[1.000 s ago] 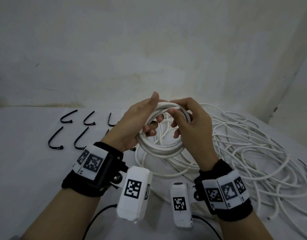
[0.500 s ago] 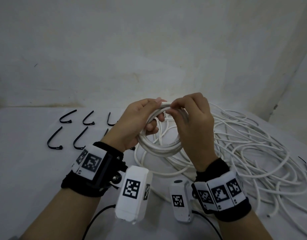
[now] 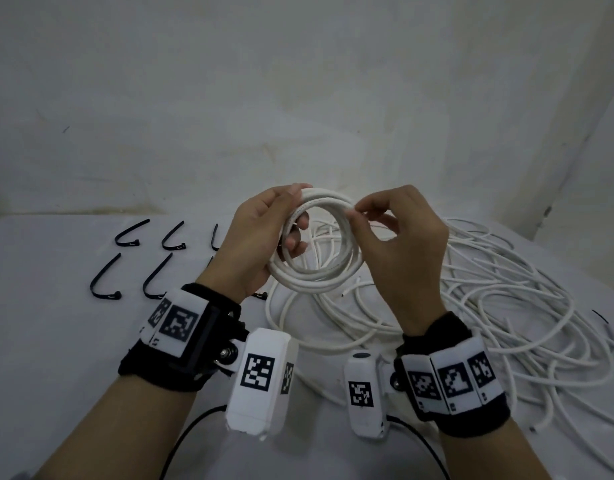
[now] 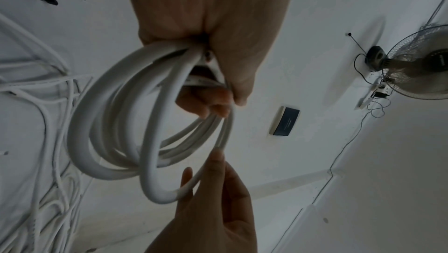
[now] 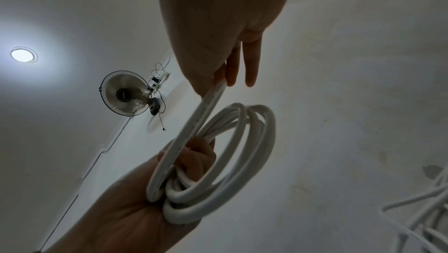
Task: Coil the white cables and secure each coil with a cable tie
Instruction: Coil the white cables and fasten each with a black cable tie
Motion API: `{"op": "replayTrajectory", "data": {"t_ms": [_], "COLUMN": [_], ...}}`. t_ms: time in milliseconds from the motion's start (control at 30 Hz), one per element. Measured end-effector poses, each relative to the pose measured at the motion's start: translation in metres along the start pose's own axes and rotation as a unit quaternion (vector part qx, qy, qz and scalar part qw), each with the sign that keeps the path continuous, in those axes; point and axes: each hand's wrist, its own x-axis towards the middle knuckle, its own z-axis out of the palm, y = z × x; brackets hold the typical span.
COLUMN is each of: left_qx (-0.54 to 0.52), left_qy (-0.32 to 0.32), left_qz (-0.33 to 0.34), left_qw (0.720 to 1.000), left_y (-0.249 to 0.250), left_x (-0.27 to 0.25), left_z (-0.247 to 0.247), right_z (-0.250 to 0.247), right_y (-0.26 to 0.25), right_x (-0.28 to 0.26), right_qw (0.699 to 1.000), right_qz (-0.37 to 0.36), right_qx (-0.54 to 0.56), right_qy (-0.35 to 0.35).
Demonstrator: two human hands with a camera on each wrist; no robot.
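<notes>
A coil of white cable [image 3: 316, 275] hangs in the air above the table. My left hand [image 3: 264, 233] grips its left side, fingers curled through the loops; the left wrist view shows the coil [image 4: 116, 126] running into that fist. At the coil's upper right my right hand [image 3: 395, 230] pinches one strand between thumb and forefinger, and the right wrist view shows that strand [image 5: 206, 111] leading down to the coil [image 5: 232, 163]. Black cable ties [image 3: 132, 235] lie in two rows at the left. A tangle of loose white cables [image 3: 499, 306] spreads over the table's right side.
The white table [image 3: 49, 358] meets a plain wall at the back and a corner at the right. Black cords [image 3: 194, 431] trail from the wrist cameras near the front edge. A wall fan [image 4: 417, 63] and a dark box [image 4: 286, 121] show in the left wrist view.
My right hand has shifted right along the top of the coil and now pinches a single strand. The coil has opened into a wider ring, and my left hand holds it a little higher.
</notes>
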Motion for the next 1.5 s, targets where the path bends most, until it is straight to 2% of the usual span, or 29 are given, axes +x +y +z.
{"op": "replayTrajectory", "data": {"t_ms": [233, 533, 633, 767, 867, 967, 1133, 1200, 1333, 1500], "left_qx": [-0.029, -0.054, -0.068, -0.057, -0.032, -0.021, 0.019, 0.047, 0.106, 0.112], "left_qy": [-0.001, -0.014, -0.023, -0.039, -0.036, -0.017, 0.016, 0.016, -0.005, -0.034], "left_qz": [0.000, -0.017, -0.026, -0.018, 0.000, 0.000, 0.018, 0.026, 0.011, -0.017], "left_qw": [1.000, 0.998, 0.997, 0.997, 0.999, 1.000, 1.000, 0.998, 0.994, 0.993], "left_y": [0.000, 0.005, 0.006, 0.007, 0.005, 0.005, 0.007, 0.005, -0.001, -0.001], "left_x": [-0.001, -0.002, -0.003, -0.004, -0.004, -0.004, 0.000, 0.001, 0.002, 0.000], "left_z": [0.005, 0.007, 0.008, 0.007, 0.006, 0.005, -0.001, -0.003, -0.005, -0.004], "right_z": [0.006, 0.002, 0.000, -0.002, -0.001, 0.001, 0.014, 0.021, 0.030, 0.024], "right_y": [-0.005, -0.005, -0.002, -0.006, -0.007, -0.008, -0.015, -0.019, -0.021, -0.017], "right_x": [-0.006, 0.000, 0.003, 0.007, 0.007, 0.007, 0.024, 0.022, 0.005, 0.001], "right_qw": [0.998, 0.985, 0.952, 0.870, 0.832, 0.802, 0.777, 0.781, 0.834, 0.844], "right_qz": [0.059, 0.144, 0.224, 0.342, 0.404, 0.436, 0.493, 0.510, 0.484, 0.456], "right_qx": [-0.015, 0.094, 0.209, 0.352, 0.362, 0.370, 0.348, 0.325, 0.246, 0.270], "right_qy": [-0.017, -0.008, -0.020, -0.052, -0.117, -0.174, -0.179, -0.157, -0.101, -0.079]}}
